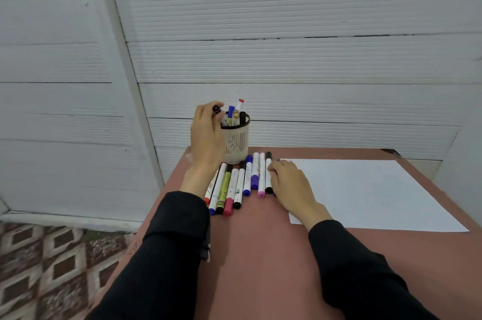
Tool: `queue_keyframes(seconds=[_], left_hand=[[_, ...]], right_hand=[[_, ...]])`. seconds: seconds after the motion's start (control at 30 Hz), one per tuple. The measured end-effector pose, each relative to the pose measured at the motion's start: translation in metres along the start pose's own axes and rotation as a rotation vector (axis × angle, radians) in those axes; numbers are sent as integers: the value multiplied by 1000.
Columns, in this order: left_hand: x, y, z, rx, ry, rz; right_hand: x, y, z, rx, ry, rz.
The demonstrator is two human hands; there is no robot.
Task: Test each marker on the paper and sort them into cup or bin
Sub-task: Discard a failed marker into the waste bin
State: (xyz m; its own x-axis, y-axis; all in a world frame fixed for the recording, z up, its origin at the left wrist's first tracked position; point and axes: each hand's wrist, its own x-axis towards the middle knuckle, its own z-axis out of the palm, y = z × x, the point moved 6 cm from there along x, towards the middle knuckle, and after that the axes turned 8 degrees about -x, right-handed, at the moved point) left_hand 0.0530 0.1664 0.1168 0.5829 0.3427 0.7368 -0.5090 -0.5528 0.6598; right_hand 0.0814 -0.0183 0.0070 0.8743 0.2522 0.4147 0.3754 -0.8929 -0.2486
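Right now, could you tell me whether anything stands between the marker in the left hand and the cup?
Nothing visible does. The left hand holds the black-capped marker just above the cup rim, on its left side; only the markers already standing inside crowd the opening.

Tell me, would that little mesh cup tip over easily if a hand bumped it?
Probably, yes. The cup looks like light perforated plastic, tall and narrowing toward its base. The markers in the cup stick up above its rim, likely making it top-heavy. The left hand, gripping a black-capped marker beside the rim, could nudge it.
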Motion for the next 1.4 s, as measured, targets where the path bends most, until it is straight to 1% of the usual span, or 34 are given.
queue_keyframes(seconds=[0.07,0.13,0.27,0.33,0.4,0.47,0.5,0.57,0.6,0.63,0.7,0.8,0.83,0.9,0.97,1.07,1.13,1.2,1.23,1.27,1.33,1.4], left_hand=[[8,-15,13,92,-61,-73],[15,-23,24,261,-135,-113],[20,-31,48,601,-381,-151],[19,-34,52,685,-423,-180],[14,-36,51,630,-397,-212],[4,-32,45,492,-304,-201],[-2,-28,41,430,-232,-168],[-18,-19,30,378,-101,-92],[-28,-16,28,377,-70,-62],[-38,-14,28,387,-72,-41],[-57,-15,38,423,-162,-29],[-78,-15,62,446,-363,-36],[-84,-13,71,485,-426,-39],[-93,-12,87,651,-535,-21],[-96,-7,95,812,-572,30],[-101,-3,108,899,-604,98],[-106,-2,115,882,-625,98],[-106,5,115,850,-580,115],[-105,9,115,789,-534,127],[-103,10,115,682,-509,103],[-99,8,116,388,-503,-17],[-100,4,117,205,-511,-60]], right_hand=[[-1,2,0,12,-5,-7],[0,3,2,20,-19,-9],[1,3,3,37,-34,-7],[1,3,2,60,-41,5],[-1,6,-1,106,-40,32],[-2,9,-4,160,-31,66],[-3,11,-5,181,-24,78],[-4,13,-9,210,-14,99],[-6,15,-12,215,-7,113],[-6,17,-14,213,3,128],[-9,26,-19,188,18,161],[-15,45,-26,122,31,207],[-18,53,-28,100,34,220],[-24,67,-33,67,41,248],[-29,79,-35,51,30,280],[-35,92,-36,41,13,308],[-37,96,-37,36,6,315],[-37,97,-35,38,-1,314],[-37,98,-35,43,-4,315],[-36,98,-36,49,-7,313],[-35,98,-35,53,-20,287],[-34,100,-36,56,-33,256]])
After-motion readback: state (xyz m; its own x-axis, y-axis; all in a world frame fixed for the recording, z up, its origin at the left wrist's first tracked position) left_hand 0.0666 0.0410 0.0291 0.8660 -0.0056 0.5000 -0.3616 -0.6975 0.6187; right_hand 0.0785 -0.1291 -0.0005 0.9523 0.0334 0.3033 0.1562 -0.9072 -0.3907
